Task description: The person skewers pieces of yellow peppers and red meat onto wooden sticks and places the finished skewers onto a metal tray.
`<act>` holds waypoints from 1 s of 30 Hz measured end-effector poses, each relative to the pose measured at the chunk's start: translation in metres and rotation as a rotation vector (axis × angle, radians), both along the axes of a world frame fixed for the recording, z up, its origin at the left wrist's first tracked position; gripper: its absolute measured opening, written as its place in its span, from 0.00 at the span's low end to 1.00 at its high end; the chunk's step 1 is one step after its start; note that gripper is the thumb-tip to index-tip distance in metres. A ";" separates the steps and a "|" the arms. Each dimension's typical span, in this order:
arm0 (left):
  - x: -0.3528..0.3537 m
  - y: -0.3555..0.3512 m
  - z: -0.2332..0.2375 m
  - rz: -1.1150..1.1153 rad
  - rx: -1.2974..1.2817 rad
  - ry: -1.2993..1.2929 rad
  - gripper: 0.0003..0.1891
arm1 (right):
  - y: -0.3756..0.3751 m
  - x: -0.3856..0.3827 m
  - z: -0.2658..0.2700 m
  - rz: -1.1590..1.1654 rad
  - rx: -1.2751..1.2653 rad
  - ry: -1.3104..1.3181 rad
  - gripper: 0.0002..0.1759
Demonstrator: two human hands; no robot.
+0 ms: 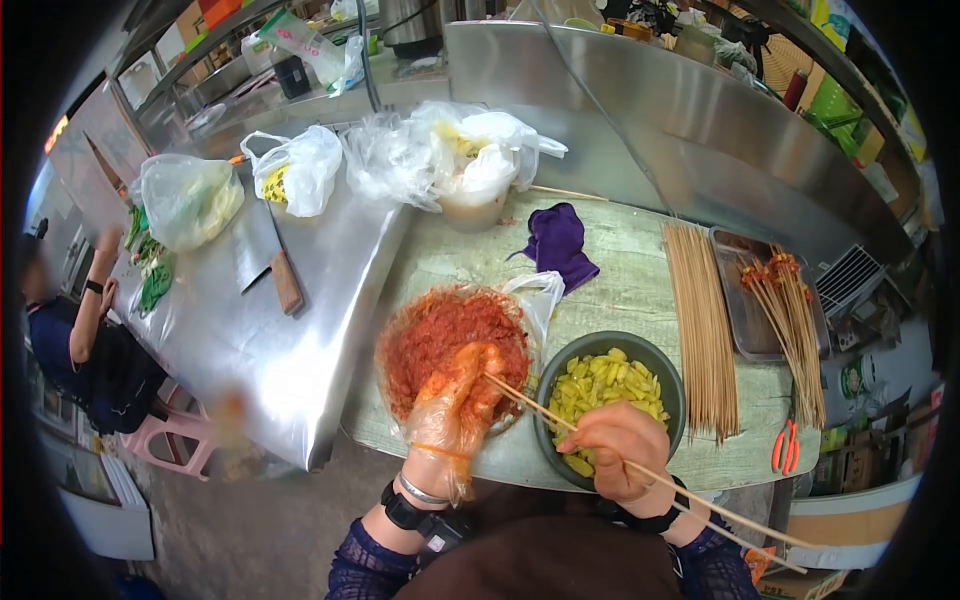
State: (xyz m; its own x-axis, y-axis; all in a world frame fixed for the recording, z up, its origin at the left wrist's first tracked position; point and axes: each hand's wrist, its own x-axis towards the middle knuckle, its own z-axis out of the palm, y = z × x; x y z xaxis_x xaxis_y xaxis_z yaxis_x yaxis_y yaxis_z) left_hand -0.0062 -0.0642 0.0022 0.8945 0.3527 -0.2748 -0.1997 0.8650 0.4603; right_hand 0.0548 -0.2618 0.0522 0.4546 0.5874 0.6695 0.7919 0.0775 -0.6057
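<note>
My left hand (458, 395), in a clear plastic glove smeared with red, is over the bowl of red minced meat (440, 335), its fingers closed at the tips of thin wooden skewers (720, 515). My right hand (622, 450) grips the skewers farther along, above the dark bowl (676, 385) of green chopped pickles (610, 388). The skewers' long ends point to the lower right. What the left fingertips pinch besides the skewer tips is hard to make out.
Bare skewers (703, 340) lie right of the bowls, beside a tray (745, 320) with loaded skewers (785, 285). Red scissors (786, 447), a purple cloth (560, 245), a cleaver (285, 282) and plastic bags (300, 168) lie around. A person (85, 330) sits far left.
</note>
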 end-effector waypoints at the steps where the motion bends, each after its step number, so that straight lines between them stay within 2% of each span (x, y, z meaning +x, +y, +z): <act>1: 0.001 0.000 -0.002 0.008 0.022 0.000 0.16 | 0.002 0.001 0.000 0.010 -0.006 -0.020 0.06; 6: 0.003 -0.001 0.000 0.050 0.091 0.039 0.13 | 0.019 0.001 0.004 0.038 -0.015 -0.090 0.11; 14: 0.007 0.000 -0.016 0.158 0.098 0.030 0.15 | 0.037 -0.001 -0.003 0.027 -0.063 -0.168 0.09; 20: 0.008 0.005 -0.030 0.081 0.035 0.111 0.16 | 0.045 -0.001 -0.003 -0.003 -0.089 -0.149 0.06; 24: 0.003 0.005 -0.017 0.007 0.041 0.124 0.16 | 0.060 -0.005 -0.015 -0.016 -0.092 -0.150 0.08; 26: 0.006 0.005 -0.044 -0.004 0.058 0.021 0.16 | 0.064 -0.002 -0.019 -0.042 -0.109 -0.106 0.09; 27: 0.007 0.008 -0.040 -0.044 0.086 0.039 0.15 | 0.064 -0.001 -0.016 -0.053 -0.102 -0.056 0.08; 29: 0.002 0.004 -0.010 0.009 0.162 0.114 0.13 | 0.060 -0.001 -0.004 -0.074 -0.082 0.029 0.07; 30: 0.007 -0.002 -0.011 0.162 0.194 0.046 0.13 | 0.053 -0.001 0.003 -0.080 -0.072 0.066 0.07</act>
State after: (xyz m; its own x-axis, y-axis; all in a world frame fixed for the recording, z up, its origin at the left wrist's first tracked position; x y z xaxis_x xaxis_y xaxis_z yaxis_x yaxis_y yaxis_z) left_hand 0.0012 -0.0663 -0.0091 0.8101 0.5404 -0.2272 -0.3033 0.7180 0.6265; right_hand 0.0539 -0.2090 0.0556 0.5432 0.5934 0.5940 0.7523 -0.0298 -0.6581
